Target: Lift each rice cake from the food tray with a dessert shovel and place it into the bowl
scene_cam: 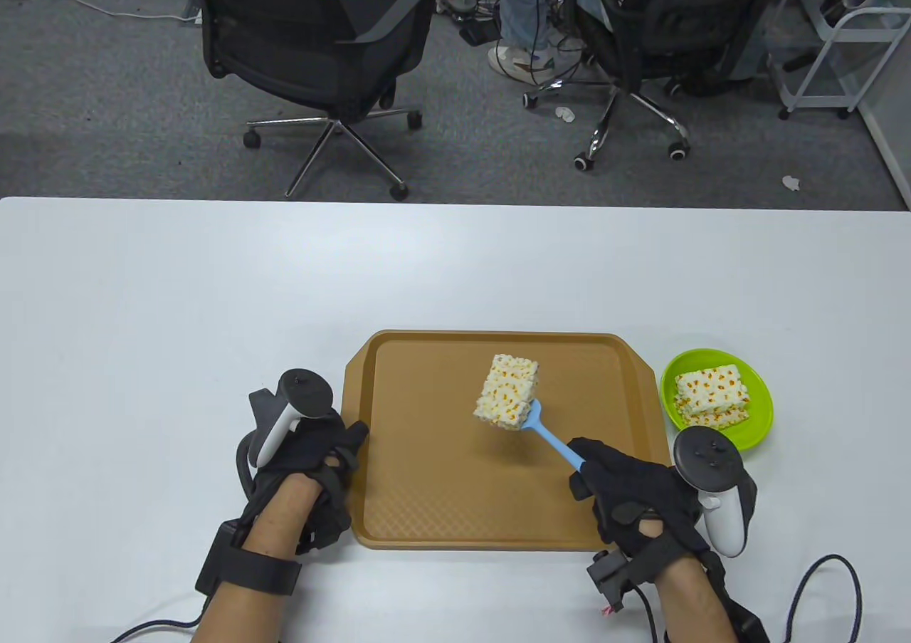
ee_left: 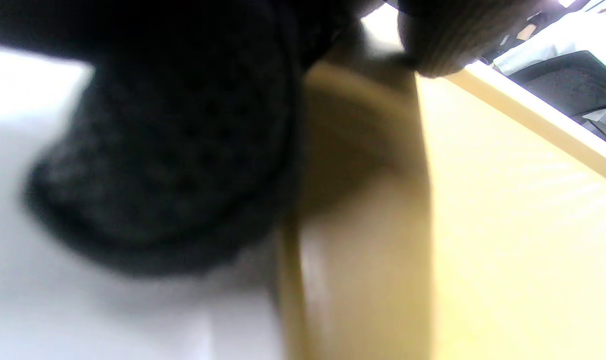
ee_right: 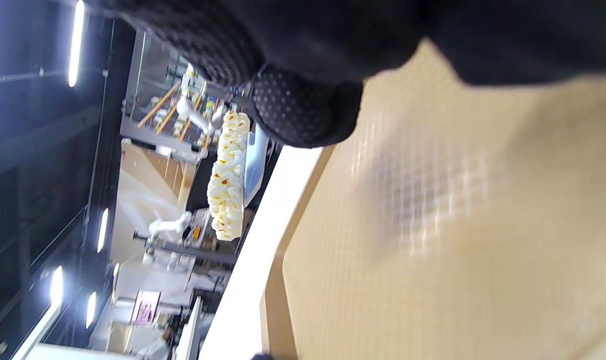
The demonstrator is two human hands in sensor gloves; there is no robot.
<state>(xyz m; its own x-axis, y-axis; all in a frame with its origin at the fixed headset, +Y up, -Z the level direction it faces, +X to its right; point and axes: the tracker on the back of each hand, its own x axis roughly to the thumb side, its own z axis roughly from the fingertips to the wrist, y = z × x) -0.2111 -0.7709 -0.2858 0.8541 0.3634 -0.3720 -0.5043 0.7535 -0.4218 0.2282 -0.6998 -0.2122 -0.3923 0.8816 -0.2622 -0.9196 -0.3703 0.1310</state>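
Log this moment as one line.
right hand: holds blue dessert shovel | puffed rice cake: lifted on shovel | left hand: steadies brown tray

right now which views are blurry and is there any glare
Table view: sharp, evenly lit. Left wrist view: badly blurred, the left hand a dark smear beside the tray. Right wrist view: ceiling lights flare; the rice cake on the shovel stays fairly sharp.

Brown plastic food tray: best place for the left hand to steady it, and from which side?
Grip the brown plastic food tray at its raised left rim, coming from the left. The lip there gives the fingers an edge, the left hand already rests against it, and it stays away from the blue dessert shovel.
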